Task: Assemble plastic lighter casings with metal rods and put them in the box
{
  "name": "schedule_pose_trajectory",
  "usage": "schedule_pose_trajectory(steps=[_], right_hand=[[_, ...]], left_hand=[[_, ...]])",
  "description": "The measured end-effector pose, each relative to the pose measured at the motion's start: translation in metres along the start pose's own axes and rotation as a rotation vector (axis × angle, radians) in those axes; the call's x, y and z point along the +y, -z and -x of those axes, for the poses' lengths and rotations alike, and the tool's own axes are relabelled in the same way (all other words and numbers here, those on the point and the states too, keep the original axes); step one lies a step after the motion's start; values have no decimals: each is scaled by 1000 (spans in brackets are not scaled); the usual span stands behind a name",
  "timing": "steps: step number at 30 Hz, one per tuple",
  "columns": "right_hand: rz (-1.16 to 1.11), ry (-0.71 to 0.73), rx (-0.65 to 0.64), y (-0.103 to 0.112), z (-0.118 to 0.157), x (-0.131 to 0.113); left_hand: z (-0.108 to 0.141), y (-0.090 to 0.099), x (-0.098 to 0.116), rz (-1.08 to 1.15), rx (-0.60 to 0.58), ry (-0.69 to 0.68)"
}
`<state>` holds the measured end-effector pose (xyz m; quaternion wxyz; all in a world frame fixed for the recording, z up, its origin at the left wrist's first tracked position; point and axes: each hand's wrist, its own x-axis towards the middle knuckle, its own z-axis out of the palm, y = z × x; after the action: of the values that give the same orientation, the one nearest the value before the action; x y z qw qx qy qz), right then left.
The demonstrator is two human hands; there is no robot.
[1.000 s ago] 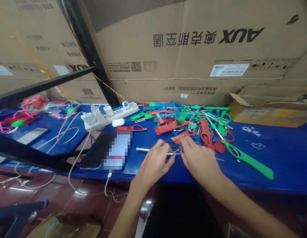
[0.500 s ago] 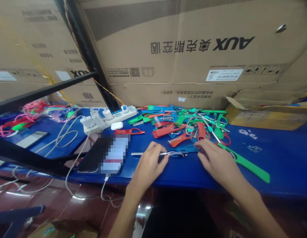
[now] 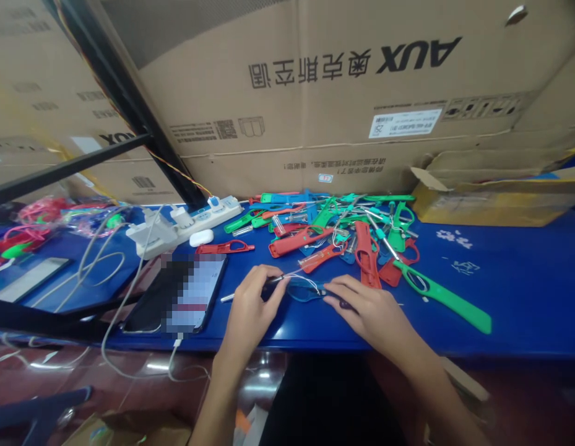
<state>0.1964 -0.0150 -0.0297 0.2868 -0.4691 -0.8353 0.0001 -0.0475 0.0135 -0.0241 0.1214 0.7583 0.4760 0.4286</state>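
Note:
My left hand (image 3: 262, 294) is closed around a thin metal rod (image 3: 227, 298) whose tip sticks out to the left. White wires (image 3: 301, 278) run from its fingertips toward my right hand (image 3: 356, 300). That hand is pinched at the wires' far end, with a small dark piece under its fingers; what exactly it grips is too small to tell. A blue plastic casing (image 3: 304, 292) lies on the table between the hands. Behind them is a pile of red, green and blue casings, with a red one (image 3: 367, 257) near my right hand.
A long green casing (image 3: 454, 303) lies at the right. Two phones (image 3: 201, 297), a white earphone case (image 3: 201, 238) and a power strip (image 3: 213, 217) with cables are at the left. A cardboard box (image 3: 486, 207) stands at the back right.
My right hand has moved left, closer to my left hand, and now pinches near the wire ends. The red casing near it lies differently. The camera view has shifted.

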Motion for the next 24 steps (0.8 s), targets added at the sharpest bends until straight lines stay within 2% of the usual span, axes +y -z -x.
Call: schedule_pose_trajectory(steps=[4, 7, 18, 24], right_hand=[[-28, 12, -15, 0, 1, -1], [-35, 9, -16, -1, 1, 0], [64, -31, -6, -3, -4, -3], [-85, -41, -28, 2, -2, -4]], left_hand=[[1, 0, 1, -39, -8, 27], [0, 0, 1, -42, -30, -2], [-1, 4, 5, 108, -22, -67], [-3, 4, 4, 103, -11, -104]])
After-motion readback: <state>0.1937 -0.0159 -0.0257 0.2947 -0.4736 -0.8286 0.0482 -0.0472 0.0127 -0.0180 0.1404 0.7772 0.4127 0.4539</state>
